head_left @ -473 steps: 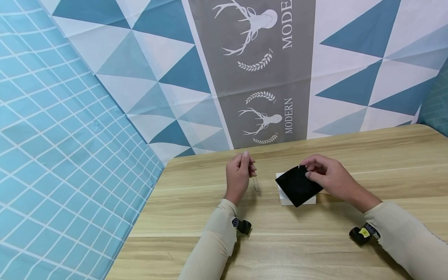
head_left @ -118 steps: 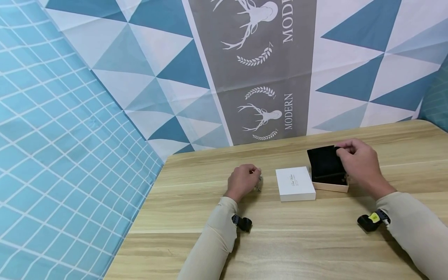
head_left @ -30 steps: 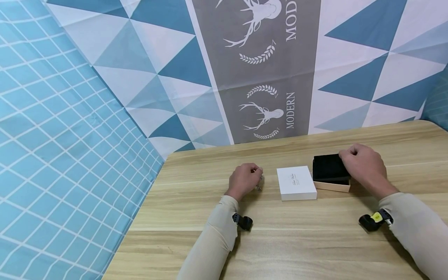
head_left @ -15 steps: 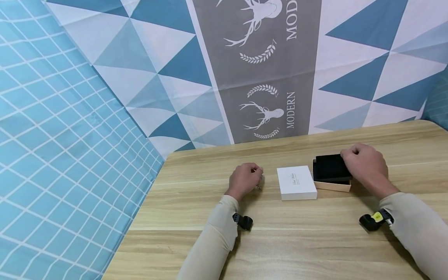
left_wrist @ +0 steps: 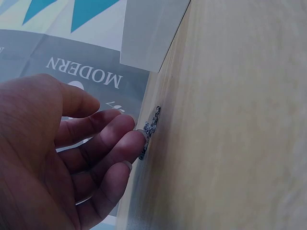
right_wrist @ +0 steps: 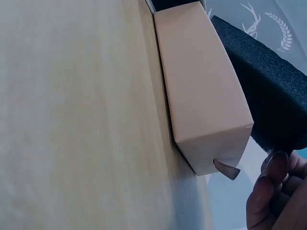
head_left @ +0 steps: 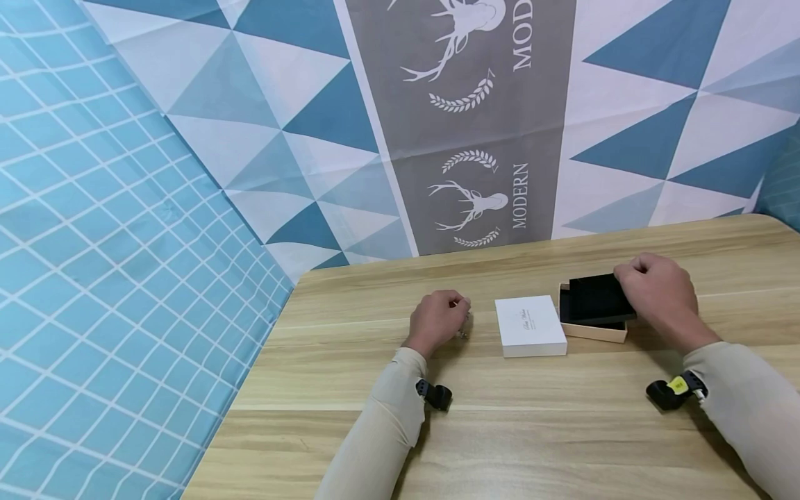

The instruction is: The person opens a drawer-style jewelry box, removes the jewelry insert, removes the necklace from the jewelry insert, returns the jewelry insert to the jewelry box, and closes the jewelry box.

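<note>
My left hand (head_left: pixel 434 319) is low over the table, fingers curled, holding a silver chain (head_left: pixel 464 335). In the left wrist view the chain (left_wrist: pixel 152 122) shows just past the fingertips. My right hand (head_left: pixel 662 288) pinches a black foam pad (head_left: pixel 596 295) by its right edge. The pad sits tilted over an open box base (head_left: pixel 594 333) with pinkish sides and a dark inside, overhanging its right side. In the right wrist view the foam pad (right_wrist: pixel 273 86) rises behind the box base (right_wrist: pixel 201 76), thumb and fingers at its corner.
A white box lid (head_left: pixel 531 326) with small printed lettering lies between the hands, close to the box base. A small ribbon tab (right_wrist: pixel 226 169) sticks out of the base's end. Patterned cloth hangs behind the wooden table (head_left: pixel 512 430).
Earlier the right hand held the pad above the white lid, then stood it steeply in the base; now it leans flatter, shifted slightly right and up. The left hand came down with the chain.
</note>
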Motion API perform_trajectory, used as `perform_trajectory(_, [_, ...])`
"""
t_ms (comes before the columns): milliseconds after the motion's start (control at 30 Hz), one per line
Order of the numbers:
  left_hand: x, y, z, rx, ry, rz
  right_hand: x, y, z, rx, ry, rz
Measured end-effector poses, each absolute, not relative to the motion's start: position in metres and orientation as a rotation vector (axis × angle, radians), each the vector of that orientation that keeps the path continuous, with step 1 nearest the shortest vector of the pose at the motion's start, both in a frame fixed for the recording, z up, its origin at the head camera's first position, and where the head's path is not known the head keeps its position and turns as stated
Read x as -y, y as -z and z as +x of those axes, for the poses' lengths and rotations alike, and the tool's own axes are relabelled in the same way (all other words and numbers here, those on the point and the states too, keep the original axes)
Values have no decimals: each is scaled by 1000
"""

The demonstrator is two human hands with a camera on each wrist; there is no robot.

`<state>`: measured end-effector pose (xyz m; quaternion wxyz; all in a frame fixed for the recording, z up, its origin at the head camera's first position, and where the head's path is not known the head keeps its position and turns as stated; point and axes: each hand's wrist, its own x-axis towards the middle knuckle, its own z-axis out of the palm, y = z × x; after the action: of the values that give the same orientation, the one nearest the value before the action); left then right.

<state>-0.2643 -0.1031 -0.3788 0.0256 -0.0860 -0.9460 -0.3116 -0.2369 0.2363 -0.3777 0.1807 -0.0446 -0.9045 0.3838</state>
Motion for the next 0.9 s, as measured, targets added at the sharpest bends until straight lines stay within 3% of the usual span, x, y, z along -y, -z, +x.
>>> perform_trajectory(900, [102,378,-264,2933,953,-250,-233,380,-238,2636,-1095,-100])
